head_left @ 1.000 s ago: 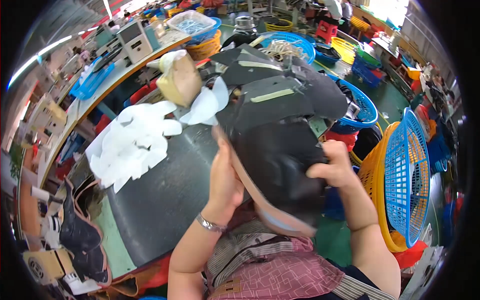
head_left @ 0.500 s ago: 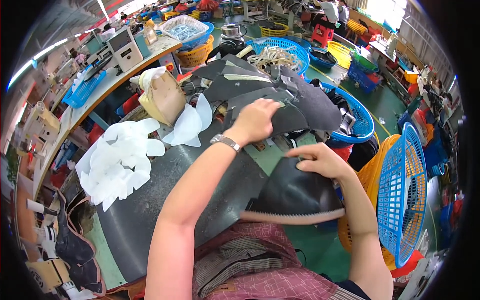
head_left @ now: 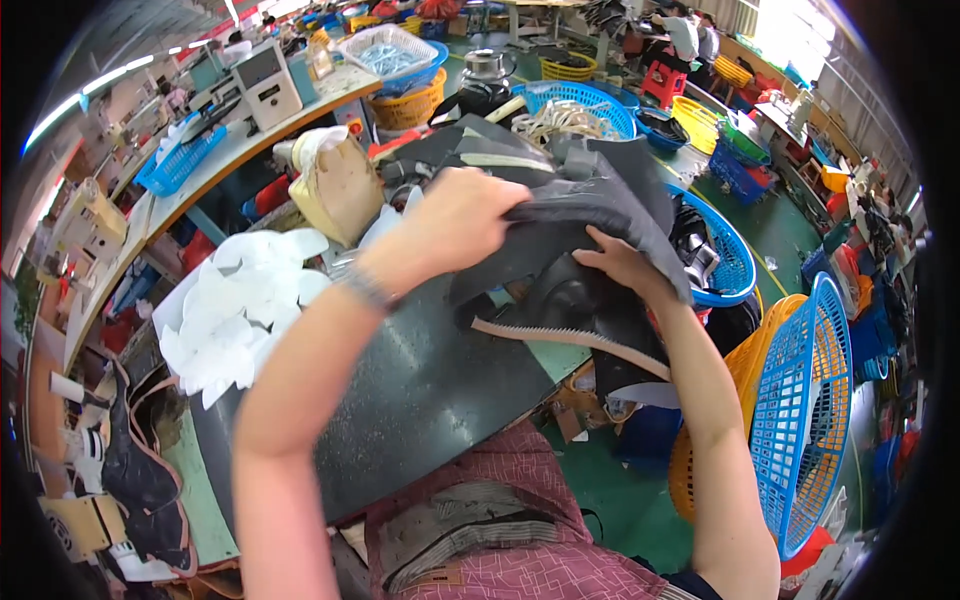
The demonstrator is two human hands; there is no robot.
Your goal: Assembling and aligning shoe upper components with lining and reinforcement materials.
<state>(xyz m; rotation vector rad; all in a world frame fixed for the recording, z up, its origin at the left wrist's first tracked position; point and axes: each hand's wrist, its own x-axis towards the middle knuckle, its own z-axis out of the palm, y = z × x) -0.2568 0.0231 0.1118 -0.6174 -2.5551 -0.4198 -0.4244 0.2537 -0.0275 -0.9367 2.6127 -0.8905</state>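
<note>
My left hand (head_left: 455, 225) is closed on the near edge of a dark grey sheet piece (head_left: 610, 195), which is lifted and folded over on the pile of dark cut pieces. Under that raised sheet my right hand (head_left: 625, 265) has its fingers stretched apart, touching or just above a black leather piece (head_left: 570, 295). A tan edge with zigzag teeth (head_left: 570, 338) runs along the leather, which lies over the right side of the bench. My left hand is slightly blurred.
A smooth black board (head_left: 430, 350) covers the bench before me. White cut pieces (head_left: 240, 310) are heaped left, near a yellowish block (head_left: 335, 190). Blue baskets (head_left: 725, 250) stand behind the pile; another blue basket (head_left: 800, 430) leans beside a yellow one at right.
My left hand has moved left and nearer, pulling up the sheet's edge. My right hand has moved up and its fingers have spread; the black leather piece has shifted farther onto the bench.
</note>
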